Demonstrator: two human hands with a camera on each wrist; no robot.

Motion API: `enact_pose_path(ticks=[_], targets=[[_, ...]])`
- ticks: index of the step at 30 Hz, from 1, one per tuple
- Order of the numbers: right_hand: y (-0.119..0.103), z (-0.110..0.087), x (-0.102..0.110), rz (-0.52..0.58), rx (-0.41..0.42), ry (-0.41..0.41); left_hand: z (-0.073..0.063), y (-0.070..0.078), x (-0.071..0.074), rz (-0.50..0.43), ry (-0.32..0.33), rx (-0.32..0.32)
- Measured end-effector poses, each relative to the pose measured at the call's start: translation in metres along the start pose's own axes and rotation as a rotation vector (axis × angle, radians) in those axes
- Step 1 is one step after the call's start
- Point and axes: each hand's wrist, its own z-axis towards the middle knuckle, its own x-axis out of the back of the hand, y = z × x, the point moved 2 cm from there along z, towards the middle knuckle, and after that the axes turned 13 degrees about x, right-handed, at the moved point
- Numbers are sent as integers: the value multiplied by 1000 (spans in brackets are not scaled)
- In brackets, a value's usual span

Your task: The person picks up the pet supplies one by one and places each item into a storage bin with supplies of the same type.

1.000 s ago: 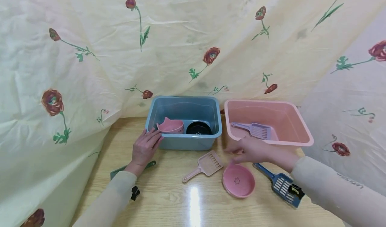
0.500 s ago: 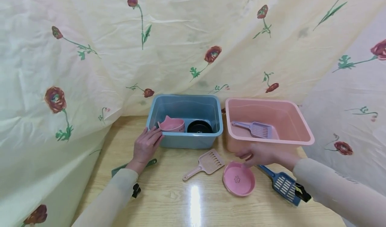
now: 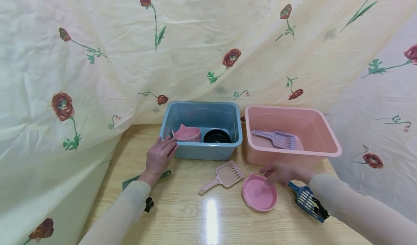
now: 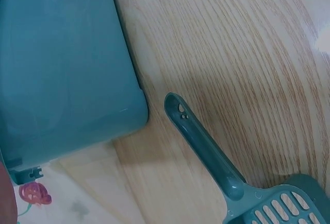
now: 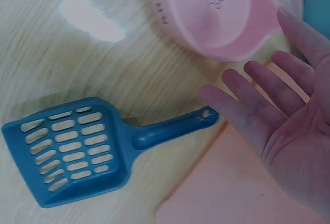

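Observation:
In the head view my left hand [image 3: 159, 156] rests on the rim of a blue bin [image 3: 208, 152] at its front left corner. A pink cat-eared bowl [image 3: 192, 134] and a black bowl [image 3: 216, 136] sit inside that bin. My right hand [image 3: 281, 172] hovers between a round pink bowl [image 3: 259, 194] and the handle of a blue litter scoop [image 3: 305, 199]. The right wrist view shows its fingers [image 5: 268, 87] spread and holding nothing, with one fingertip right at the end of the blue litter scoop's handle [image 5: 175, 128].
A pink bin [image 3: 293, 158] with a lilac litter scoop [image 3: 283, 140] inside stands right of the blue one. On the wooden table lie a pink litter scoop [image 3: 228, 174] and, under my left forearm, a green litter scoop [image 4: 206, 149]. Flowered cloth [image 3: 195, 38] hangs behind.
My right hand has moved rightward and slightly down, from above the round pink bowl's far edge toward the blue litter scoop's handle. My left hand stays at the blue bin's rim.

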Motion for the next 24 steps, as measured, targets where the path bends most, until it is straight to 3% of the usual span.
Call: enact_pose_path(ticks=[16, 24], targets=[[11, 11, -17, 88, -26, 56, 0, -2, -4, -8, 13, -3], [9, 13, -22, 86, -41, 39, 0, -2, -1, 2, -5, 1]])
